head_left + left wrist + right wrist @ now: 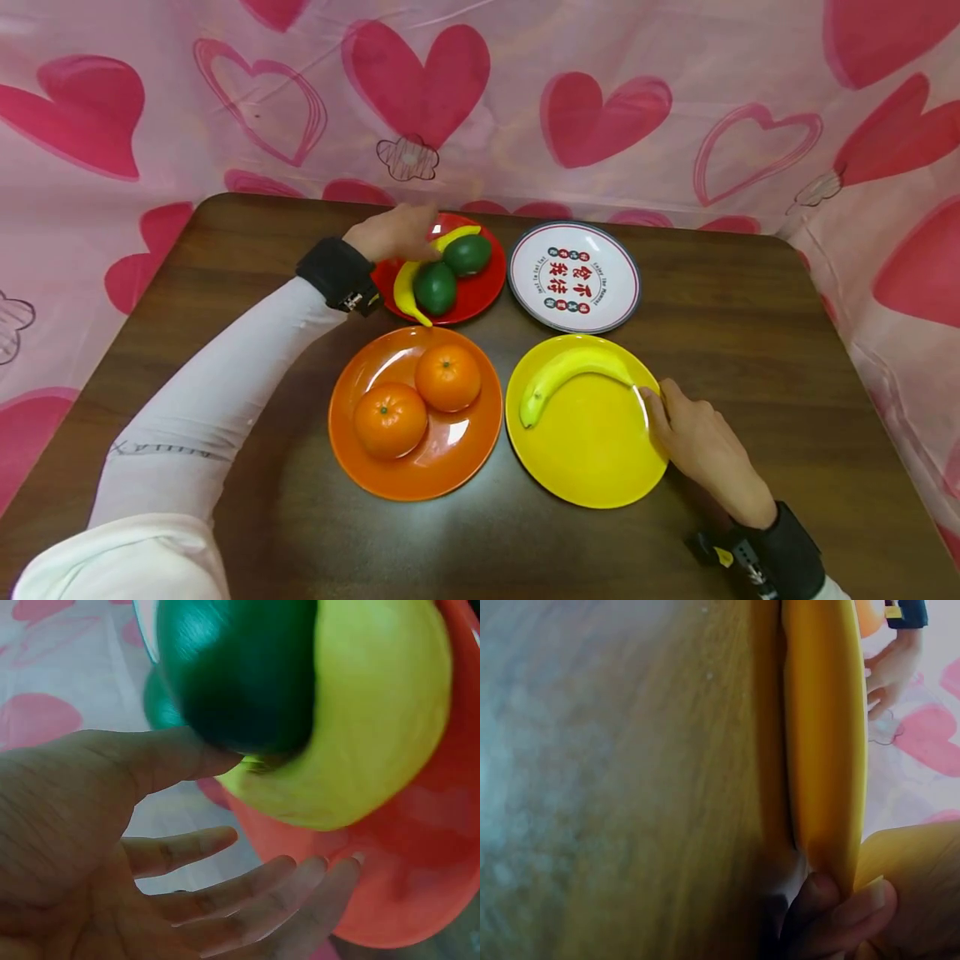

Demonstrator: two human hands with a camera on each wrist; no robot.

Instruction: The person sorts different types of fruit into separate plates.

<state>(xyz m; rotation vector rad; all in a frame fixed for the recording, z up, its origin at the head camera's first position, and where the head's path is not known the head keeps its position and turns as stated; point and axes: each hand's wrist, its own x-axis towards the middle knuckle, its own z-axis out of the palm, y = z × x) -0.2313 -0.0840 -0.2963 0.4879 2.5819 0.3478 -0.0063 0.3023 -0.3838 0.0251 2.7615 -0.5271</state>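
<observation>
My left hand point(396, 233) is over the left side of the red plate point(480, 296). In the left wrist view its fingers point(217, 896) are spread and loosely bent, and the thumb lies against a dark green oval fruit point(240, 675), seemingly touching it. Beside that fruit are yellow banana-like pieces point(405, 292) and a second green fruit point(467, 255); the hand partly hides the yellow. My right hand point(701, 437) pinches the right rim of the yellow plate point(592, 467), with the thumb on top and fingers under the edge. A yellow banana point(573, 367) lies on that plate.
An orange plate point(420, 483) with two oranges point(390, 421) stands left of the yellow plate. Behind the yellow plate is a white plate point(525, 292) with red lettering. All stand on a brown wooden table point(720, 308), with a pink heart-patterned sheet point(517, 50) behind.
</observation>
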